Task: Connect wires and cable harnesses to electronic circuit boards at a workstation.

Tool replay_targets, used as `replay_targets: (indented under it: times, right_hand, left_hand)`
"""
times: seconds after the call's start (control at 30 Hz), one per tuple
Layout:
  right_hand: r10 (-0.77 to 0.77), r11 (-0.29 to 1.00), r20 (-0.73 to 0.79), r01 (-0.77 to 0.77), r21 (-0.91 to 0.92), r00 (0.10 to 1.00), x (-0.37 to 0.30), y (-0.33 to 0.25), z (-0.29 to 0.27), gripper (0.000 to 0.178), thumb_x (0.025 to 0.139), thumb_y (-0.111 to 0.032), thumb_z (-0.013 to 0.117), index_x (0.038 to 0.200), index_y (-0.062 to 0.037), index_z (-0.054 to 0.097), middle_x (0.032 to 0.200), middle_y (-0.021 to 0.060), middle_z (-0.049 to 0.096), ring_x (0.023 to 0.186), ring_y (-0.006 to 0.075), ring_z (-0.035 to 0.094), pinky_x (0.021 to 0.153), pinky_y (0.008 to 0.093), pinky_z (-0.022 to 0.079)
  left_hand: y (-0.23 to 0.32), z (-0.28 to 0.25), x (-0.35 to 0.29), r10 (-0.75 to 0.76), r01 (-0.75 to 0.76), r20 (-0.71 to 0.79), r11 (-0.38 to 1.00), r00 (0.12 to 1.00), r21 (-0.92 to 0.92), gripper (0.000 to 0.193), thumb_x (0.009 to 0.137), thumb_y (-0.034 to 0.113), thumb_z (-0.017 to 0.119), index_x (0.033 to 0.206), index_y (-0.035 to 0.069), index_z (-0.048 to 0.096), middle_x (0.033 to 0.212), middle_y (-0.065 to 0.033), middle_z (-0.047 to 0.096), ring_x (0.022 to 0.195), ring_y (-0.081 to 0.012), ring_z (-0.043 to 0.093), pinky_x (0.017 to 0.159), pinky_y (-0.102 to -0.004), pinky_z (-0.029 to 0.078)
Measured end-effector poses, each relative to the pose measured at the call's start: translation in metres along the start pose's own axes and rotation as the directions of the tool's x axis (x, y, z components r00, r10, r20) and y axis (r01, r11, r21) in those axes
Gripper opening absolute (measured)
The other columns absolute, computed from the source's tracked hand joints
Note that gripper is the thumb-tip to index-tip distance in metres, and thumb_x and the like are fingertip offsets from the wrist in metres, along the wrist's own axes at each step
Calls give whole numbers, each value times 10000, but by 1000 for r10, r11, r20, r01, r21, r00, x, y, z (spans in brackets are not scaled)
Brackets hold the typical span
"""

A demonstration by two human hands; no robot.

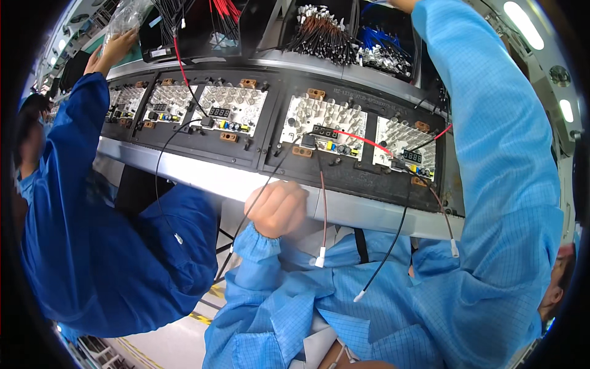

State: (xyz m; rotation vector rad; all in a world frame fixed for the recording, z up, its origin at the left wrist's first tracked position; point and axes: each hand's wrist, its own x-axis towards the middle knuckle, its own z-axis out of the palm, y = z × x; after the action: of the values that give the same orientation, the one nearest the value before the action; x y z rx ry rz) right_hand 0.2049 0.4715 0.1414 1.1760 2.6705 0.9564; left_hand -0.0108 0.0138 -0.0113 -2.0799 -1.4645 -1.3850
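My left hand [276, 209] is curled into a loose fist at the near metal edge of the black fixture, below a white circuit board [295, 126]. Its fingers hide whatever they may hold. A thin black wire [265, 184] runs from that board down past the hand's left side. My right arm reaches far up and to the right, and only a bit of my right hand [402, 5] shows at the top edge; its fingers are cut off. A second circuit board [384, 138] sits to the right, with a red wire [362, 139] lying across both boards.
Bins of brown-black wires [322, 37] and blue wires [381, 46] stand behind the fixture [338, 178]. White plugs [321, 257] dangle over its front edge. At left, a co-worker in dark blue [67, 203] reaches toward a clear plastic bag [126, 18]. More boards [227, 104] sit leftward.
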Motion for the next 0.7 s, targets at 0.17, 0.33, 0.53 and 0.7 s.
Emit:
replay_targets:
  times: [0.17, 0.33, 0.53, 0.7]
  right_hand:
    - [-60, 887, -330, 201, 416, 942, -1, 26, -47, 163, 810, -223, 589, 862, -102, 686, 859, 148, 675, 824, 325, 661, 714, 454, 513]
    - [141, 888, -216, -28, 458, 966, -44, 10, -110, 168, 835, -214, 578, 862, -73, 666, 756, 120, 677, 750, 291, 659, 677, 413, 499]
    - [109, 758, -210, 55, 650, 972, -112, 7, -158, 134, 858, -150, 568, 895, -32, 619, 754, 92, 683, 673, 209, 660, 626, 338, 502]
    - [128, 676, -125, 6, 737, 984, -149, -6, -191, 110, 872, -121, 554, 899, -24, 599, 746, 72, 678, 636, 160, 650, 573, 300, 510]
  left_hand:
    - [5, -2, -5, -21, 22, -24, 999, 1000, 27, 154, 589, 24, 613, 720, 83, 668, 714, -46, 626, 648, -224, 601, 584, -313, 479]
    - [13, -4, -11, -14, 17, -57, 998, 998, 60, 131, 611, 25, 605, 715, 79, 663, 713, -54, 631, 639, -224, 604, 586, -320, 479]
    - [27, -8, -13, -68, 69, -46, 997, 997, 19, 85, 665, 18, 618, 732, 54, 655, 755, -58, 646, 712, -241, 622, 650, -337, 479]
    - [44, -20, -28, -70, 70, -4, 993, 998, -99, 183, 664, 19, 644, 831, 78, 687, 895, -77, 662, 845, -281, 633, 735, -379, 495]
